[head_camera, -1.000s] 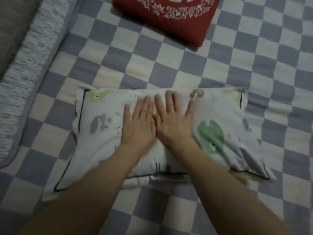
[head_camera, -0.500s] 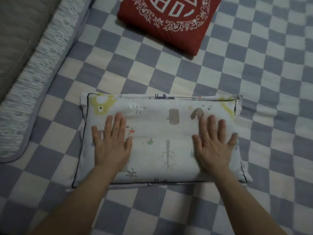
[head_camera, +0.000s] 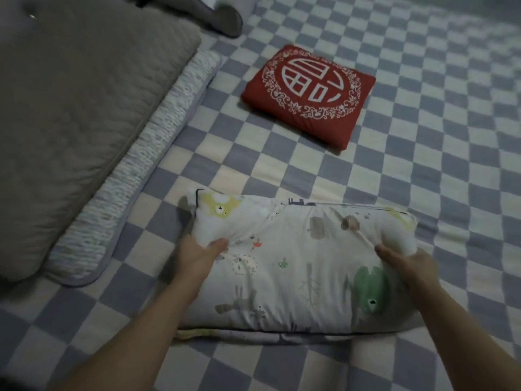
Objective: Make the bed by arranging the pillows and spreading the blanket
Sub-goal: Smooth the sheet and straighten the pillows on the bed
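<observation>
Here the pillow (head_camera: 298, 266) lies near on the bed (head_camera: 423, 136), long axis left-right; left hand (head_camera: 201, 256) and right hand (head_camera: 410, 265) each pinch an end, equally near.

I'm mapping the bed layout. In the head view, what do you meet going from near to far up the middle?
printed pillow → checkered sheet → folded red blanket

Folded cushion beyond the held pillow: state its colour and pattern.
Red square fabric cushion, white circular emblem and floral border; head view.
</observation>
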A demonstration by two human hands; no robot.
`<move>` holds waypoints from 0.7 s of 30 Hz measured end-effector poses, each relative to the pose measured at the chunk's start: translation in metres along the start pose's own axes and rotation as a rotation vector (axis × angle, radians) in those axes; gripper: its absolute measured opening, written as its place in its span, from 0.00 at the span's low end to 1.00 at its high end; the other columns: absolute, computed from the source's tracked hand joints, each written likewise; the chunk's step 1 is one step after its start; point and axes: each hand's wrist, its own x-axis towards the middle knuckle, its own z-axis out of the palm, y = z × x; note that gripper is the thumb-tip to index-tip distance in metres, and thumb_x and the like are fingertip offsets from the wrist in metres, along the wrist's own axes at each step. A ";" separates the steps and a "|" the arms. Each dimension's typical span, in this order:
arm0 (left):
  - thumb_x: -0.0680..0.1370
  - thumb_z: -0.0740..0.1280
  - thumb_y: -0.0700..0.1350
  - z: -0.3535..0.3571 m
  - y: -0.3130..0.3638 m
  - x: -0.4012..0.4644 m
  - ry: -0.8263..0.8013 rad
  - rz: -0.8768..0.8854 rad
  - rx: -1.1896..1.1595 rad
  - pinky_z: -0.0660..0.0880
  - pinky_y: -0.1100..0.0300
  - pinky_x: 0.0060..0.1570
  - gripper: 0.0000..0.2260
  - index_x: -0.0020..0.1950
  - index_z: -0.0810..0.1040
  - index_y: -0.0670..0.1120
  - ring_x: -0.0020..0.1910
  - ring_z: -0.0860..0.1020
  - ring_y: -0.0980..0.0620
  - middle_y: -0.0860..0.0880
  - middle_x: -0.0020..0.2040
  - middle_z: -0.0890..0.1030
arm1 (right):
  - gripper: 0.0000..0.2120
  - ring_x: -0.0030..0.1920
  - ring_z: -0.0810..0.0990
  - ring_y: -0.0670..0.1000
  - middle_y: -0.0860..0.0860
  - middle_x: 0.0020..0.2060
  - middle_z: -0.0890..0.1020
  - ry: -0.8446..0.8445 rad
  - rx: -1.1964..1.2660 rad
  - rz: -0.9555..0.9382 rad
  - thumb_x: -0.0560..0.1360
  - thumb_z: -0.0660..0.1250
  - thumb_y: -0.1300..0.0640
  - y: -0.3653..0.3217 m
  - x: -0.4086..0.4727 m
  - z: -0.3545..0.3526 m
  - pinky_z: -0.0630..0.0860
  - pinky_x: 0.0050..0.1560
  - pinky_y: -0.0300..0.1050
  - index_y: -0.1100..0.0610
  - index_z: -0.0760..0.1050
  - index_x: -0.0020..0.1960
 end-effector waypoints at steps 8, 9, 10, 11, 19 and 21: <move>0.65 0.77 0.46 -0.095 0.051 0.019 0.204 0.177 -0.190 0.74 0.52 0.56 0.28 0.61 0.74 0.39 0.55 0.77 0.47 0.46 0.56 0.79 | 0.27 0.37 0.74 0.53 0.59 0.45 0.76 -0.009 0.040 -0.297 0.69 0.72 0.50 -0.132 -0.086 0.017 0.71 0.34 0.44 0.62 0.69 0.63; 0.65 0.77 0.45 -0.115 0.062 0.026 0.249 0.187 -0.236 0.75 0.51 0.57 0.28 0.61 0.74 0.39 0.56 0.78 0.46 0.44 0.57 0.79 | 0.27 0.39 0.74 0.53 0.59 0.47 0.76 -0.002 0.050 -0.354 0.70 0.72 0.50 -0.159 -0.099 0.025 0.71 0.35 0.44 0.62 0.69 0.63; 0.65 0.77 0.44 -0.135 0.071 0.033 0.300 0.200 -0.263 0.75 0.50 0.56 0.27 0.61 0.75 0.38 0.55 0.78 0.45 0.43 0.57 0.79 | 0.28 0.41 0.74 0.54 0.59 0.49 0.76 0.001 0.066 -0.402 0.69 0.72 0.50 -0.186 -0.110 0.032 0.71 0.37 0.45 0.61 0.68 0.64; 0.65 0.77 0.44 -0.162 0.081 0.043 0.361 0.232 -0.292 0.75 0.51 0.56 0.27 0.60 0.75 0.38 0.55 0.78 0.46 0.42 0.57 0.79 | 0.29 0.44 0.74 0.54 0.59 0.51 0.77 -0.008 0.094 -0.454 0.69 0.73 0.49 -0.220 -0.122 0.044 0.71 0.39 0.45 0.59 0.68 0.64; 0.64 0.77 0.51 -0.320 0.134 0.119 0.778 0.222 -0.578 0.74 0.51 0.55 0.30 0.59 0.73 0.36 0.54 0.77 0.47 0.43 0.56 0.78 | 0.28 0.50 0.77 0.50 0.52 0.55 0.78 -0.104 0.206 -1.041 0.69 0.73 0.48 -0.487 -0.199 0.127 0.74 0.46 0.39 0.53 0.68 0.66; 0.68 0.75 0.46 -0.341 0.139 0.149 0.758 0.173 -0.596 0.74 0.51 0.55 0.26 0.61 0.73 0.36 0.54 0.76 0.47 0.43 0.55 0.77 | 0.33 0.62 0.73 0.56 0.55 0.65 0.73 -0.143 0.135 -1.094 0.72 0.70 0.49 -0.541 -0.204 0.165 0.71 0.61 0.44 0.51 0.60 0.73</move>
